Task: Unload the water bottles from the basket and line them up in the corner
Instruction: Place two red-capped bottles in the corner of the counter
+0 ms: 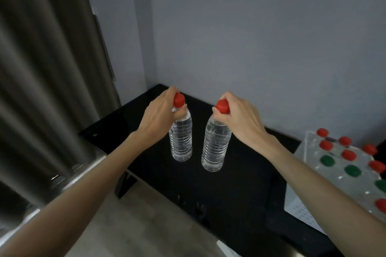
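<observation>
Two clear water bottles with red caps are upright over the black table (240, 194). My left hand (160, 112) grips the neck of the left bottle (181, 140), just under its cap. My right hand (240, 117) holds the right bottle (215, 148) the same way, at the neck. The bottles are a hand's width apart; whether their bases touch the tabletop I cannot tell. A white perforated basket (300, 208) at the right edge holds several more bottles with red and green caps.
The table's far corner (159, 86) meets the grey walls right behind the left bottle. A grey curtain (41, 69) hangs at the left. A metal rail (83, 173) runs under my left forearm. Light floor shows below the table's near edge.
</observation>
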The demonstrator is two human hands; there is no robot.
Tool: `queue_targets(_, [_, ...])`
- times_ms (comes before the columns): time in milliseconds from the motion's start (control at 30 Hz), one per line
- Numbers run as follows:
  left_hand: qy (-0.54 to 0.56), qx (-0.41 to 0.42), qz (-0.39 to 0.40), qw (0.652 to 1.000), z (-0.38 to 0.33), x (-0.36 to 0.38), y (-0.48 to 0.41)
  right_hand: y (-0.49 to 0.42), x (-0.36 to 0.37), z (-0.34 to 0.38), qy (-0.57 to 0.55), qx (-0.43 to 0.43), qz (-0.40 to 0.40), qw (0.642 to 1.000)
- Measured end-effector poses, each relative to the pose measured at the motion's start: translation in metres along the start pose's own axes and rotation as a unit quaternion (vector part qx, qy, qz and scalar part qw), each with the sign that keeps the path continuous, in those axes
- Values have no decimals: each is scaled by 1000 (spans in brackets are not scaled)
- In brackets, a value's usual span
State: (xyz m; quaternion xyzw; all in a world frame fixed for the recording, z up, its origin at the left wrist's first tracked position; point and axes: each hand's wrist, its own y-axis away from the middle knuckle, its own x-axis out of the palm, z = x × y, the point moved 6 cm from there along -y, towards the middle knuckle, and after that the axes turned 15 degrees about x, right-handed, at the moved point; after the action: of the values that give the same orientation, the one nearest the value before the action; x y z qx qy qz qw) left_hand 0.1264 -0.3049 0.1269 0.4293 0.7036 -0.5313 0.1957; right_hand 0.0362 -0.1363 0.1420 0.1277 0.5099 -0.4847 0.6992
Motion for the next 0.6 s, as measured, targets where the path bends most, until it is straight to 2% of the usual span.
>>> queue_targets(333, [-76, -39, 53, 995, 159, -86, 60, -45, 129, 114, -21, 10, 64, 998])
queue_targets(433, [-75, -48, 58, 994, 195, -91, 64, -63, 156, 132, -36, 20, 77, 996])
queue_targets(600, [-62, -61, 64, 994, 257, -85, 53, -105, 194, 151, 1, 13, 68, 998])
